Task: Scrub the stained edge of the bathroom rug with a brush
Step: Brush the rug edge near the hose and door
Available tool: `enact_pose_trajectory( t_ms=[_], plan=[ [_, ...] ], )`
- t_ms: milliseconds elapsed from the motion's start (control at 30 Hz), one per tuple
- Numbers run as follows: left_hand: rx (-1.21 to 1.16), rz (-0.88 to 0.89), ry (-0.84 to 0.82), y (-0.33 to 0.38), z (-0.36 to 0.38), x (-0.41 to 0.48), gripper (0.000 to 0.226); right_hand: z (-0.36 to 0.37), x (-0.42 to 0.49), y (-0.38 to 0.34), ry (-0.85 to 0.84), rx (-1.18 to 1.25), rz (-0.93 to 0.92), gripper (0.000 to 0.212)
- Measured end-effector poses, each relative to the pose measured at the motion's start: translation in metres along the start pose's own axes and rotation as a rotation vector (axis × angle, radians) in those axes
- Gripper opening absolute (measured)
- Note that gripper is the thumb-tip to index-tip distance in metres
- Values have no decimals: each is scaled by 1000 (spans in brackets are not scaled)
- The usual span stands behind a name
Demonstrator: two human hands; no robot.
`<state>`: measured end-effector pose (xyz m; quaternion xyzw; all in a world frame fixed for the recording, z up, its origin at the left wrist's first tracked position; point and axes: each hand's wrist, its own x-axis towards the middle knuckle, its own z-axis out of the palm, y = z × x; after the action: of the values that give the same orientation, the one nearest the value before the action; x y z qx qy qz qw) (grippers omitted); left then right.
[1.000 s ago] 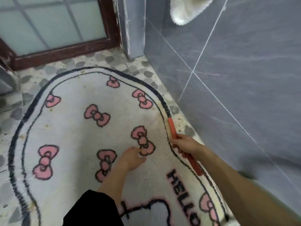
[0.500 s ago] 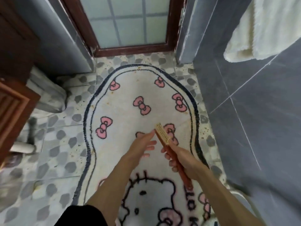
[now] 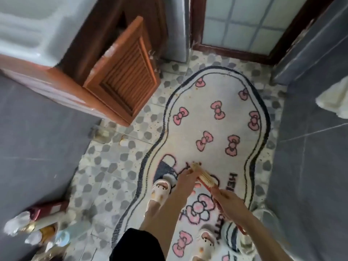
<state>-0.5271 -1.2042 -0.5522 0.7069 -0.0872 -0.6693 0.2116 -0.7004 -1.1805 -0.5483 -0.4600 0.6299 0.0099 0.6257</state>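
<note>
Red-handled, tan-bristled brush (image 3: 204, 178): we judge it light and stiff, best gripped mid-handle. Held over the middle of the cream bow-patterned pile rug (image 3: 216, 91), off its dark edge. Right hand (image 3: 228, 204) wraps the handle; left hand (image 3: 186, 178) meets the bristles, pinching or not we cannot tell.

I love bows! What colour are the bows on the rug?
The bows on the rug are pink with dark outlines, seen best in the head view.

left hand (image 3: 185, 179): my arm's stretched forward, fingers out against the brush (image 3: 205, 179) head
right hand (image 3: 227, 203): just right of it, wrapped round the handle
</note>
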Motion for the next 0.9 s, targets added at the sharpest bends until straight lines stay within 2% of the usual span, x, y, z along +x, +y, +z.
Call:
enact_pose_trajectory(
  t_ms=[133,233,333,400,467,633,733,833,900],
  plan=[
    [-203,-27,89,-36,-50,-17,22,21,9,-10,-36,-311,-72,73],
    [-347,-13,243,-84,-117,-39,28,71,16,-26,-103,-454,-73,63],
    [-314,-44,420,-128,-186,-61,17,120,10,-59,-180,-598,-120,52],
    [-298,-77,538,-164,-247,-72,23,175,12,-82,-265,-696,-167,49],
    [-208,-137,627,-193,-291,-78,25,214,12,-97,-308,-748,-197,43],
    [-90,-258,770,-295,-428,-74,48,364,32,-121,-432,-854,-267,34],
    [102,-292,793,-348,-497,-71,54,448,48,-119,-489,-938,-310,32],
    [353,-217,782,-391,-554,-49,65,520,76,-108,-557,-1048,-392,32],
    [491,-181,719,-405,-577,-26,70,553,95,-103,-557,-1131,-434,33]
  ],
)
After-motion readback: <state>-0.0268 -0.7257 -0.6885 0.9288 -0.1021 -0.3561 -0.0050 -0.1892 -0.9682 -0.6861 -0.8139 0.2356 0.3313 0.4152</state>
